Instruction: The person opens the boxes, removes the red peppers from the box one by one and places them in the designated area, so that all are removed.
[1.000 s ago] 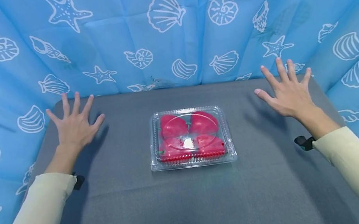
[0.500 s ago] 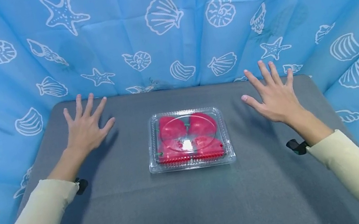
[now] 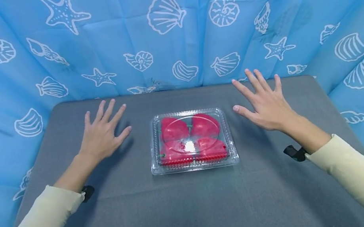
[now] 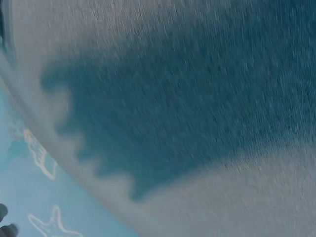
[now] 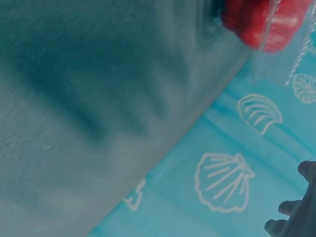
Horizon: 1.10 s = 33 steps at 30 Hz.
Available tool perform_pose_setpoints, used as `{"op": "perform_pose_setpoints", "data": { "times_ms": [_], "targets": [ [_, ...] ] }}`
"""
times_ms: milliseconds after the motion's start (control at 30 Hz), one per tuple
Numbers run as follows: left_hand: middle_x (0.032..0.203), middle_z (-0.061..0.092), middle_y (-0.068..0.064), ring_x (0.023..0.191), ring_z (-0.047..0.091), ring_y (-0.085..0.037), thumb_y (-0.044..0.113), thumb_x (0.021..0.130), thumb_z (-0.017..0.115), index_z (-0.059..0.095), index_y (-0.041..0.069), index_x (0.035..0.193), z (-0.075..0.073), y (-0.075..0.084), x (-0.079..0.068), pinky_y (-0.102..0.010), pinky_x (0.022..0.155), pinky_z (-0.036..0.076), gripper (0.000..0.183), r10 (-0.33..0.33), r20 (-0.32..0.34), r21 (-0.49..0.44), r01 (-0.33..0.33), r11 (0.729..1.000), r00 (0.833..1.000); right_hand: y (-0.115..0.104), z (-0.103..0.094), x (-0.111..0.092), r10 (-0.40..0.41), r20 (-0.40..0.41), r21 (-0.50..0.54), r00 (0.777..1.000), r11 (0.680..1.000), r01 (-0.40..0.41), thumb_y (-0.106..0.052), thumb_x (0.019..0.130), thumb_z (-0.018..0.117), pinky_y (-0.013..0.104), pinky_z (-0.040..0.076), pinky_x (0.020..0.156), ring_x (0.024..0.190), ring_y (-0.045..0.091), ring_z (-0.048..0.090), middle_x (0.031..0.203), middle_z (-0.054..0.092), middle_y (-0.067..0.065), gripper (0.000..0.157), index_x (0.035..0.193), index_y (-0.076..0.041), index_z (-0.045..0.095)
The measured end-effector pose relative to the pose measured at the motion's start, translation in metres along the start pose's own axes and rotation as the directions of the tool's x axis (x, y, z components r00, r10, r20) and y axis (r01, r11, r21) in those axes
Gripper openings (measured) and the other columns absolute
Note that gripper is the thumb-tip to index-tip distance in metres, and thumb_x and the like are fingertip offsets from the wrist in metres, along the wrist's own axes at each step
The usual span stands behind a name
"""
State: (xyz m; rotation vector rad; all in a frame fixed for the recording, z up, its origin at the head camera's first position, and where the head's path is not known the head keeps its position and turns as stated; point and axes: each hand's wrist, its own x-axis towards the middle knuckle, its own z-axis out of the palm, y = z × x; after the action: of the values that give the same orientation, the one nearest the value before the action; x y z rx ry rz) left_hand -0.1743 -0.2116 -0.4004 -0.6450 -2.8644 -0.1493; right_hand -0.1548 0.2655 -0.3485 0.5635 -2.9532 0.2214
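A clear plastic clamshell box sits closed on the grey table, with several glossy red rounded items inside and small green bits beside them. To its left my left hand hovers over the cloth, fingers spread, holding nothing. My right hand is raised to the right of the box, its fingers also spread, thumb pointing toward the box and apart from it. In the right wrist view a corner of the box with red contents shows at the top, and dark fingertips at the lower right.
The table has a grey cloth surface and a rounded back left corner. A blue curtain with white shells and starfish hangs behind it and along both sides. Black straps sit at the wrists.
Both hands have moved inward toward the box, the left one to the right and the right one to the left, fingers still spread. The box stays in place.
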Motion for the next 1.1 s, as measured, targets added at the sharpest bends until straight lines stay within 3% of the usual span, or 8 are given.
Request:
{"op": "perform_pose_setpoints", "data": {
  "times_ms": [167,367,600,767,933,1100],
  "targets": [
    [0.161,0.026,-0.015,0.147,0.023,-0.04,0.05,0.096,0.055,0.032,0.019,0.156,0.001,0.014,-0.003,-0.072,0.107,0.024,0.071,0.014,0.048,-0.046,-0.012,0.999,0.999,-0.012,0.0,0.0,-0.071,-0.027,0.03,0.997,0.997,0.072,-0.058,0.095,0.048,0.075,-0.005,0.109,0.151,0.039,0.006,0.165,0.01,0.015,0.074,0.158,-0.024,0.026],
    [0.162,0.025,-0.015,0.146,0.024,-0.041,0.052,0.099,0.05,0.029,0.021,0.158,0.001,0.027,-0.007,-0.073,0.107,0.024,0.07,0.029,0.087,-0.12,-0.019,0.993,0.996,-0.027,0.002,-0.002,-0.169,-0.046,0.067,0.985,0.983,0.172,-0.053,0.091,0.057,0.074,0.003,0.111,0.15,0.038,0.012,0.164,0.015,0.015,0.077,0.157,-0.023,0.03],
    [0.159,0.03,-0.019,0.14,0.034,-0.046,0.052,0.1,0.048,0.027,0.02,0.158,0.006,0.036,-0.012,-0.07,0.103,0.033,0.07,0.022,0.142,-0.25,0.014,0.968,0.99,-0.045,0.004,-0.004,-0.252,-0.04,0.112,0.967,0.96,0.255,-0.05,0.087,0.064,0.072,0.015,0.11,0.148,0.036,0.019,0.163,0.02,0.014,0.079,0.154,-0.022,0.035],
    [0.157,0.032,-0.022,0.136,0.039,-0.047,0.05,0.1,0.05,0.027,0.018,0.158,0.007,0.04,-0.015,-0.067,0.105,0.034,0.07,0.003,0.186,-0.382,0.069,0.922,0.983,-0.054,0.006,-0.006,-0.276,-0.04,0.16,0.96,0.947,0.279,-0.049,0.086,0.067,0.068,0.025,0.109,0.146,0.034,0.027,0.162,0.023,0.012,0.079,0.154,-0.021,0.036],
    [0.159,0.031,-0.018,0.142,0.033,-0.042,0.05,0.1,0.05,0.025,0.019,0.158,0.007,0.043,-0.016,-0.063,0.112,0.026,0.07,-0.008,0.243,-0.48,0.127,0.868,0.97,-0.061,0.008,-0.009,-0.312,-0.064,0.204,0.948,0.926,0.318,-0.045,0.086,0.07,0.061,0.041,0.101,0.135,0.034,0.044,0.158,0.034,0.013,0.076,0.151,-0.018,0.042],
    [0.155,0.038,-0.016,0.137,0.043,-0.039,0.046,0.101,0.053,0.028,0.016,0.158,0.008,0.045,-0.017,-0.06,0.111,0.031,0.069,0.001,0.287,-0.588,0.175,0.79,0.958,-0.07,0.01,-0.011,-0.362,-0.087,0.222,0.928,0.901,0.372,-0.041,0.086,0.072,0.058,0.043,0.099,0.13,0.033,0.049,0.152,0.042,0.013,0.072,0.148,-0.016,0.045]
  ]
}}
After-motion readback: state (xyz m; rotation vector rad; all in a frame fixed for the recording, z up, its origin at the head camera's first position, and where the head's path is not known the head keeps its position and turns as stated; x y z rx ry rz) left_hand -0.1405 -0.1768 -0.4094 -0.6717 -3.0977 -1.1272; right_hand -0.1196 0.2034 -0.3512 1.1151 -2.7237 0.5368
